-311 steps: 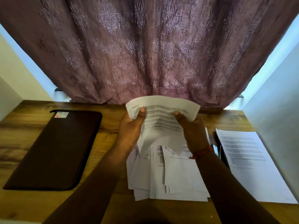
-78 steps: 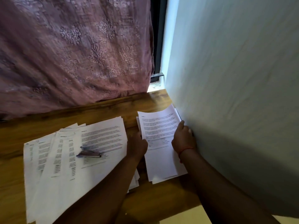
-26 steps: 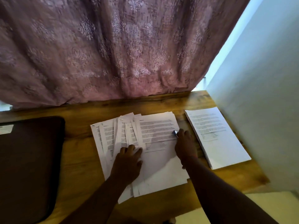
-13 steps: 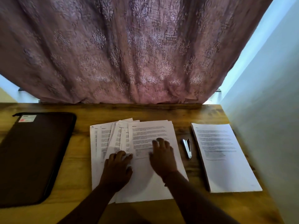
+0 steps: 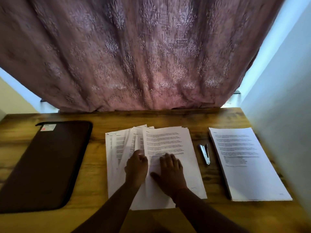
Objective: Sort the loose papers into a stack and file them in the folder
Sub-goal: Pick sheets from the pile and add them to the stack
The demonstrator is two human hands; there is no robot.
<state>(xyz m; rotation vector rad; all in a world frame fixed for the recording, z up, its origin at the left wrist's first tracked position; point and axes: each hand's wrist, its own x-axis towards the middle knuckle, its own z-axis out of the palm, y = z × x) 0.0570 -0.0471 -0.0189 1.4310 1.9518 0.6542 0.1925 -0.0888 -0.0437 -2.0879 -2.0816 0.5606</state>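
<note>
Both hands are working at the lower middle of the frame, on the fanned spread of loose papers (image 5: 117,148) lying on the wooden counter (image 5: 94,182). The right hand (image 5: 170,172) is lying flat with its fingers straight and slightly apart, pressing down on the top sheet (image 5: 168,142) at the right of the spread and gripping nothing. The left hand (image 5: 136,167) is sitting just beside it, its fingers curling at that top sheet's left edge; whether it is actually pinching the edge I cannot tell from here. The sheets under it are fanning out toward the left, their printed tops showing in overlapping strips. To the right of the spread, apart from both hands, a small stapler (image 5: 204,153) is lying on the bare wood, and beyond it a squared stack of papers (image 5: 244,165) is sitting close to the pale wall (image 5: 277,115). At the left of the frame the dark zipped folder (image 5: 45,163) is lying closed, well apart from the hands. A patterned mauve curtain (image 5: 143,56) is hanging behind the counter.
</note>
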